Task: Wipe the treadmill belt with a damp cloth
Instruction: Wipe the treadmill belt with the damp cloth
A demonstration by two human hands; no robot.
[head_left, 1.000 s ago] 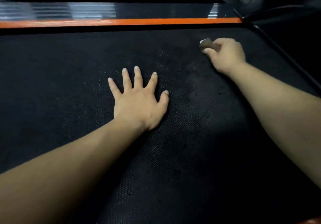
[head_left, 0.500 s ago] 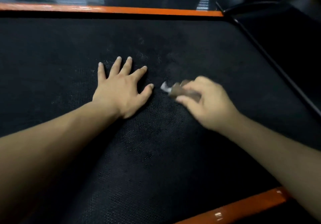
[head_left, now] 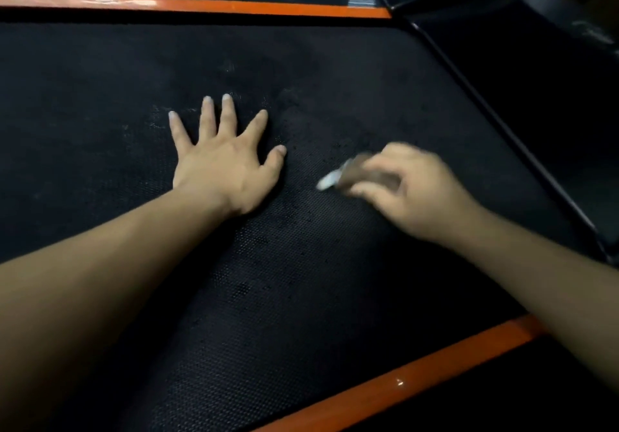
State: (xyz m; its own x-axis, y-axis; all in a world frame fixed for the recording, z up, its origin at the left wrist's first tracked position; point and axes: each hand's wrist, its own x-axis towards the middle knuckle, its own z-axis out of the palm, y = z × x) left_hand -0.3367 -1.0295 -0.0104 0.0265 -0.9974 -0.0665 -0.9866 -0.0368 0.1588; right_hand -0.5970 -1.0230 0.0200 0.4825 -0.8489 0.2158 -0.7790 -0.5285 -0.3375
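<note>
- Brown-grey crumpled cloth (head_left: 355,175), pale white at one tip, blurred by motion; low over the black textured rubber treadmill belt (head_left: 301,280), right of centre. Contact with the belt cannot be told through the blur.
- Right hand (head_left: 415,193) grips the cloth, fingers curled round it.
- Left hand (head_left: 224,166) flat on the belt, palm down, fingers straight and spread, holding nothing; near the cloth, apart from it.
- Pale specks and dusty smears on the belt around the left fingertips.
- Glossy orange strip (head_left: 234,6) along the belt's far edge; second orange strip (head_left: 418,374) along the near edge.
- Black frame rail (head_left: 502,133) on the belt's right side.
</note>
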